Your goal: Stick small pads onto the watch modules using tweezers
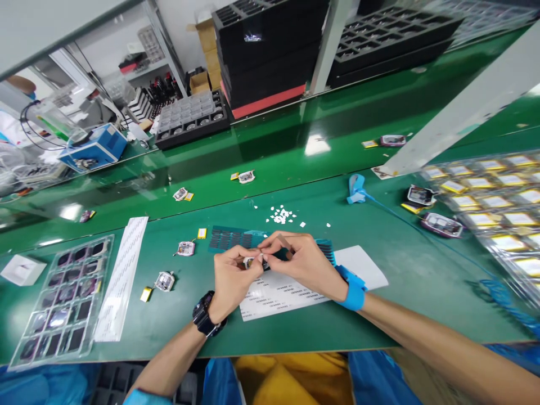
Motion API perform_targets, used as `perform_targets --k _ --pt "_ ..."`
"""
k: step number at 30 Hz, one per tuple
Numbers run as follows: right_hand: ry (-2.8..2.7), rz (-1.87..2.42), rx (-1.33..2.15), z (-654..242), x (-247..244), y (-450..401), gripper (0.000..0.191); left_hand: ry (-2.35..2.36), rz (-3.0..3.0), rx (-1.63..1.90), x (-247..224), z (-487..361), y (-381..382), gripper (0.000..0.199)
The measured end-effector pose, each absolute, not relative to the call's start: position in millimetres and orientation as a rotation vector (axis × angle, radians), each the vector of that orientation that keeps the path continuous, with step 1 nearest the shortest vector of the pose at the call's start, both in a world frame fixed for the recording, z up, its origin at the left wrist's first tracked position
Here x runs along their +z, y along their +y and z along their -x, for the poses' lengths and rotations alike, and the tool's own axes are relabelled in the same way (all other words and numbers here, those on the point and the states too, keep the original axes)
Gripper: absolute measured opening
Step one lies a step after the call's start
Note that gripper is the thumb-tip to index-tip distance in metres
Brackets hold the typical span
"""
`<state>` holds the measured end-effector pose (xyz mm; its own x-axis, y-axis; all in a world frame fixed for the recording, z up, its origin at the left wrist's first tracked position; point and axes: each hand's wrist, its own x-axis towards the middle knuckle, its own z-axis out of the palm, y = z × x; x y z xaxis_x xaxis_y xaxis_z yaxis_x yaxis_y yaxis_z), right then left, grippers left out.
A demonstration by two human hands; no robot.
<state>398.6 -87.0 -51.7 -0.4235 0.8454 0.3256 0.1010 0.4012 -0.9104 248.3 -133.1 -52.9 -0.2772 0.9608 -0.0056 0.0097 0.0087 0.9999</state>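
My left hand (234, 277), with a black watch on its wrist, is closed on a small electronic watch case (248, 262) above the middle of the bench. My right hand (307, 263), wearing a blue wrist strap (353, 288), has its fingers pinched together against the same case. Fingers cover most of the case and whatever the right fingertips hold. Under the hands lie a printed white sheet (274, 301) and a teal sheet of dark strips (230, 239). Small white scraps (282, 215) are scattered just beyond.
Open watch cases with yellow batteries (164, 280) lie to the left, near a printed paper strip (122, 278) and a clear tray of dark screens (63, 304). Trays of batteries (493, 201) stand right, beside a blue coiled cord (506, 298). A white post (468, 107) slants across the right.
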Motion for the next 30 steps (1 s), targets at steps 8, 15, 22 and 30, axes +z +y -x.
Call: perform_targets --k 8,15,22,30 --pt "-1.929 0.798 0.903 -401 -47 -83 0.012 1.35 -0.995 1.275 -49 -241 -131 0.024" --pt "-2.107 0.569 0.487 -407 -57 -78 0.017 1.259 -0.984 1.246 -45 -242 -135 0.027" --pt "-2.095 0.545 0.504 -411 -58 -68 0.025 1.19 -0.971 1.124 -41 -234 -128 0.046" --pt "-1.909 0.725 1.434 -421 -54 -67 0.071 1.232 -1.174 0.688 -46 -202 -123 0.029"
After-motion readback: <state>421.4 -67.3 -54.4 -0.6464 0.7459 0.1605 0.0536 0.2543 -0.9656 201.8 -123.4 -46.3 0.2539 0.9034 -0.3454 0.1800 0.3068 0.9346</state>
